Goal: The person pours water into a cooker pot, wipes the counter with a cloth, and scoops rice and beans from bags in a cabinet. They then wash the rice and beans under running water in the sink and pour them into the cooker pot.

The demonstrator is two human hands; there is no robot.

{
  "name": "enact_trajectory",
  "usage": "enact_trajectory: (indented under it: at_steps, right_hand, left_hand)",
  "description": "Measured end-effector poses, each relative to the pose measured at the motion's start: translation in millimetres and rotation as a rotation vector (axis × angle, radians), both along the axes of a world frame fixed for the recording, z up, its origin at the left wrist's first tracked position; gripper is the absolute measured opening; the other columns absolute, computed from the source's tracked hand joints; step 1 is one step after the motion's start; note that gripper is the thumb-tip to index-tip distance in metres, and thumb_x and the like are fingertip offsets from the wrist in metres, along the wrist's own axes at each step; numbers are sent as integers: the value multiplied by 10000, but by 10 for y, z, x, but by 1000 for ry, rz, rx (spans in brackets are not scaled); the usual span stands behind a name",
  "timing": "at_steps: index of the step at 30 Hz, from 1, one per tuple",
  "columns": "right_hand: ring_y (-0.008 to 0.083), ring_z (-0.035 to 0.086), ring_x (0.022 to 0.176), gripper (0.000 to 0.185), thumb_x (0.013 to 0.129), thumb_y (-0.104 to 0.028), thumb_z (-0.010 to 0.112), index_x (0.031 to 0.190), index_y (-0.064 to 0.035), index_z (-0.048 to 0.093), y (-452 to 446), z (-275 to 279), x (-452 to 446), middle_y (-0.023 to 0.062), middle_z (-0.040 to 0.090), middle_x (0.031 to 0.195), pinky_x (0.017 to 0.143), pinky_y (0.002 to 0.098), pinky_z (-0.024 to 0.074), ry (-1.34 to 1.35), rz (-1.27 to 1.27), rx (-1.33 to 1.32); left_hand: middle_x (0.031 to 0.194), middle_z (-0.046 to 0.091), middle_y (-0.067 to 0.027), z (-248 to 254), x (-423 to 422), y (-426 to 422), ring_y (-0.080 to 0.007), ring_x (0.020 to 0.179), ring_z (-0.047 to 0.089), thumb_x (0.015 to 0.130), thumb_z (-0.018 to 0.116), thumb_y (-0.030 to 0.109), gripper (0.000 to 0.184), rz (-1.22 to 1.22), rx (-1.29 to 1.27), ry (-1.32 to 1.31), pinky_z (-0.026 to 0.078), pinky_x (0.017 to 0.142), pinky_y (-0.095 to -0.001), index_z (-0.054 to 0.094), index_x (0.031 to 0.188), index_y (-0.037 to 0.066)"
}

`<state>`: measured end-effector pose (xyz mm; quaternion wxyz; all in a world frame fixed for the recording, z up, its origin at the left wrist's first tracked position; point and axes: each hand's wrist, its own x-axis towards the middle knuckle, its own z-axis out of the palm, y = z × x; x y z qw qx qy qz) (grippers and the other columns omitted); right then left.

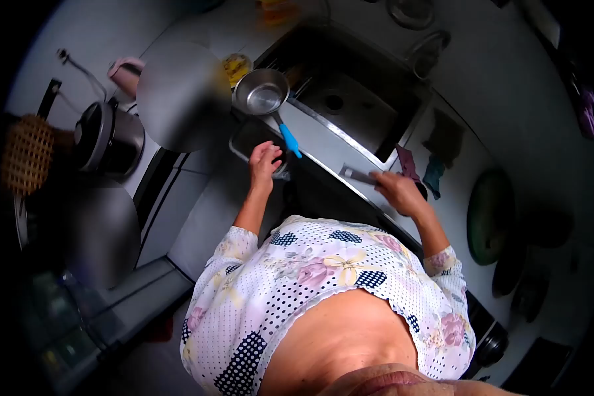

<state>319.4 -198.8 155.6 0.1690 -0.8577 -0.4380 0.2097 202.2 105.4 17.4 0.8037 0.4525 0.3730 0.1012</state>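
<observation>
The right hand (400, 193) clamps a possible knife (360, 175); the left hand (264, 164) has its grip apart. We judge the saucepan (263, 92) points its blue handle (288, 137) bodyward for reach.

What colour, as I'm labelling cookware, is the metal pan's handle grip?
The handle grip is bright blue, clearest in the head view.

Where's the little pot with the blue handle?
In the head view, the pot sits just left of the sink, beyond the person's left hand.
</observation>
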Motion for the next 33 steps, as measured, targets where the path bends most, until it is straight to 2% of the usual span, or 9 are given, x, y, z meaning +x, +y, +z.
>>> enact_trajectory:
  at_steps: [5, 9, 13, 18, 22, 23, 25, 28, 33]
  right_hand:
    - [312, 606, 785, 337, 811, -176, 567, 1133, -78, 552, 139, -242, -415, 131, 610, 899, 678, 394, 481, 151, 281, -190]
    - [320, 605, 782, 338, 817, -202, 556, 1137, -95, 552, 605, -471, -784, 128, 602, 931, 680, 395, 485, 161, 498, -185]
    - [340, 599, 776, 307, 807, -173, 575, 1106, -101, 586, 1265, -725, -1191, 147, 600, 903, 668, 404, 479, 229, 714, -104]
    - [341, 597, 837, 274, 810, -149, 579, 1071, -71, 602, 2186, -1218, -1895, 149, 601, 941, 716, 395, 480, 211, 1068, -120]
    - [347, 599, 897, 349, 800, -103, 564, 1136, -11, 552, 3162, -1602, -2512, 187, 608, 1044, 774, 369, 478, 683, 1047, 7]
    - [318, 606, 905, 337, 797, -90, 578, 1122, -5, 555, 3437, -1716, -2650, 177, 612, 1031, 778, 352, 473, 809, 932, 30]
    - [247, 602, 905, 336, 835, -159, 586, 1129, 0, 543, 4064, -2176, -2878, 139, 607, 1035, 781, 348, 483, 827, 728, 189]
    - [156, 595, 876, 319, 867, -224, 569, 1148, -82, 518, 5054, -2744, -3044, 30, 586, 966, 681, 304, 491, 1316, -36, 100]
    - [183, 594, 836, 335, 851, -198, 581, 1156, -90, 494, 6383, -3270, -3518, 54, 583, 969, 700, 350, 493, 1249, -404, 116]
  left_hand:
    - [965, 624, -100, 675, -397, -228, -178, 855, 623, 908, 505, 241, 268, -442, -65, -190, 510, 716, -291, 578, 1055, 29]
    - [811, 658, -128, 946, -831, -259, -249, 771, 644, 787, 607, 265, 262, -1046, 859, -146, 504, 691, -334, 652, 899, 32]
    - [855, 648, -184, 924, -1389, -245, -336, 840, 624, 710, 639, 342, 334, -1349, 1127, 279, 489, 744, -425, 680, 867, 50]
    - [862, 626, -205, -93, -2724, -42, -363, 829, 610, 795, 578, 283, 335, -965, 724, 246, 470, 739, -428, 577, 959, -9]
    - [856, 578, -233, -285, -3861, 159, -364, 855, 581, 867, 509, 312, 304, -557, 504, 444, 436, 721, -424, 471, 937, 18]
    - [829, 574, -244, -446, -4151, 130, -378, 842, 578, 875, 491, 338, 323, -396, 523, 478, 433, 703, -434, 473, 945, 23]
    - [718, 535, -117, -608, -4772, 231, -222, 685, 535, 882, 520, 344, 316, -250, 372, 536, 422, 632, -379, 524, 920, 30]
    - [701, 564, -112, -386, -5342, 643, -224, 673, 557, 869, 537, 324, 323, -139, 356, 677, 434, 614, -370, 540, 927, 7]
    - [639, 541, -88, -173, -6024, 1341, -174, 493, 514, 848, 565, 253, 296, -21, 25, 824, 423, 418, -325, 498, 960, -13]
